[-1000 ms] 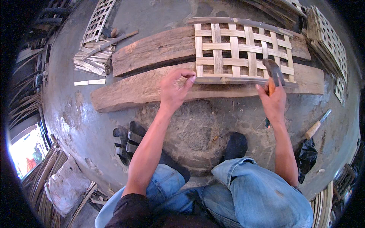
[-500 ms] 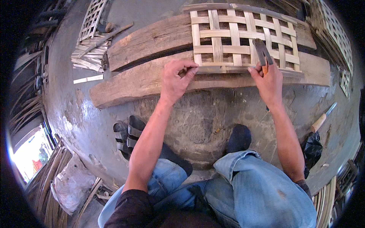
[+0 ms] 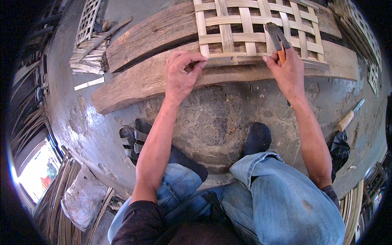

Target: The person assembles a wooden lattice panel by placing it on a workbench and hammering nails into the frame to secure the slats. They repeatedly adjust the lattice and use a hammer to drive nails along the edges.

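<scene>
A panel woven from flat pale bamboo-like strips [image 3: 232, 37] lies across two thick wooden planks [image 3: 139, 87], a thin strip [image 3: 234, 60] running along its near edge. At the panel's near left corner, my left hand [image 3: 179, 75] is closed in a pinch; what lies between thumb and forefinger is too small to make out. My right hand [image 3: 289, 75] is wrapped round pliers [image 3: 277, 37] with dark jaws and an orange handle. The jaws point away over the weave. My right thumb tip touches the near edge strip.
A pile of cut strips [image 3: 87, 61] lies at the far left with a stick across it. Finished-looking woven panels [image 3: 361, 36] are stacked far right. A wooden-handled blade [image 3: 347, 120] and black plastic bag [image 3: 339, 149] lie right. Sandals [image 3: 141, 132] stand beside my left forearm.
The panel and planks sit higher in the picture as the view has shifted. Both hands keep their places along the panel's near edge, and the pliers stay in my right hand.
</scene>
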The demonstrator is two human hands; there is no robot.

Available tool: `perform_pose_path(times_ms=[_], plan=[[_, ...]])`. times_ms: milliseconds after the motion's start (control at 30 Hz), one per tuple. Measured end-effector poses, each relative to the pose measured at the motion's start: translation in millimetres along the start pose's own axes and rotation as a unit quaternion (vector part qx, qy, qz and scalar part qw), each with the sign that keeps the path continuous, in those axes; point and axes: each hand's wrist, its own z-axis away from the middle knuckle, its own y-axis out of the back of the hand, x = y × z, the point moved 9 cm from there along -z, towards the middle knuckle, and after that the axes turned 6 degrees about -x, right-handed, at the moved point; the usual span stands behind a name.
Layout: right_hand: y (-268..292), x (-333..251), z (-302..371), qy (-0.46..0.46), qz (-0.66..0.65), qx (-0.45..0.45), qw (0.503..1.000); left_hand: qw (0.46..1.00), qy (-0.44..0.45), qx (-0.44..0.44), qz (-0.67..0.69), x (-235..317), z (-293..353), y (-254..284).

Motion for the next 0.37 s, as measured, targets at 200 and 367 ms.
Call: perform_pose_path(times_ms=[200, 367], plan=[[-0.4, -0.4, -0.7, -0.014, 0.019, -0.012, 1.0, 0.999, -0.031, 0.0, -0.024, 9.7, -0.2, -0.3], [-1.6, 2.6, -1.7, -0.032, 0.02, -0.022, 0.999, 0.993, -0.098, -0.004, -0.071, 21.4, -0.3, -2.3]])
